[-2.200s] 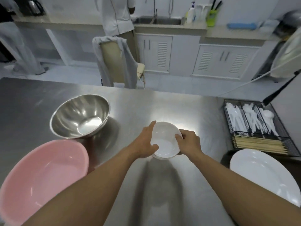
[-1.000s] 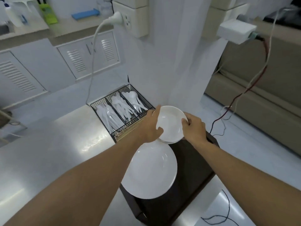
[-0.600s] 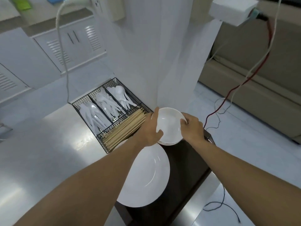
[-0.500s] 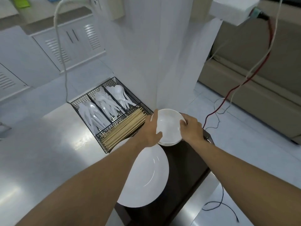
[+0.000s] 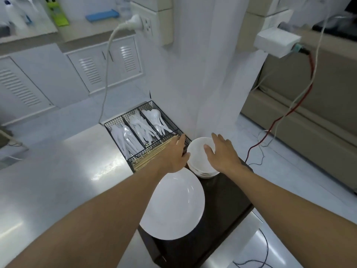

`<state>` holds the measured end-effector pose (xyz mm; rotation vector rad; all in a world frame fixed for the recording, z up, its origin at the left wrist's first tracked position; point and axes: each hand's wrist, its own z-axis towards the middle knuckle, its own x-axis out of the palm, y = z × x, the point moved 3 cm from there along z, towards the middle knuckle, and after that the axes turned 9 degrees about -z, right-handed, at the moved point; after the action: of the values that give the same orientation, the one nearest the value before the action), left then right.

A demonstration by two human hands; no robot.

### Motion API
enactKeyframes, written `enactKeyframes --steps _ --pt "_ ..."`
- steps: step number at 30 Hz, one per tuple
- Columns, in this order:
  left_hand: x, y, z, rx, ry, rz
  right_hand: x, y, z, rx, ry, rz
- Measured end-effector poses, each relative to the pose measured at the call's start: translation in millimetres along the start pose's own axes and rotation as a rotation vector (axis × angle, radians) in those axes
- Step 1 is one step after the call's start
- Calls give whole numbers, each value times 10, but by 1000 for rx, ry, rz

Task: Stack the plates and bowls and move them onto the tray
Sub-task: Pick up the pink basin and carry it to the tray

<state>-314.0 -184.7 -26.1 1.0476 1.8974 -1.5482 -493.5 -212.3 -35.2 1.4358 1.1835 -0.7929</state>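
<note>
A stack of small white bowls (image 5: 198, 159) rests at the far end of the dark tray (image 5: 226, 198). A large white plate (image 5: 175, 206) lies on the tray's near left part. My left hand (image 5: 174, 153) is beside the bowls' left rim, fingers spread, thumb near the rim. My right hand (image 5: 222, 153) hovers over the bowls' right side with fingers apart, holding nothing.
A black wire cutlery basket (image 5: 143, 132) with white plastic cutlery and wooden chopsticks stands left of the bowls on the steel table (image 5: 58, 180). A white pillar rises behind the tray. Cables hang at the right and trail on the floor.
Both hands carried the bowl stack from the table to the tray, set it down at the far end, and have now let go and spread their fingers.
</note>
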Motion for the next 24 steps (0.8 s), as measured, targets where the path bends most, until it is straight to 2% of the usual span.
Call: enactKeyframes --steps 8,16,24 --pt "-570 304 -681 -28 -195 262 -132 760 -249 -200 -31 -118" --pt "-957 850 -1478 -202 -321 257 0 1668 -619 -360 -28 -144" --pt "-1323 1585 -2588 -378 -400 221 433 2722 -1225 -518 30 -127"
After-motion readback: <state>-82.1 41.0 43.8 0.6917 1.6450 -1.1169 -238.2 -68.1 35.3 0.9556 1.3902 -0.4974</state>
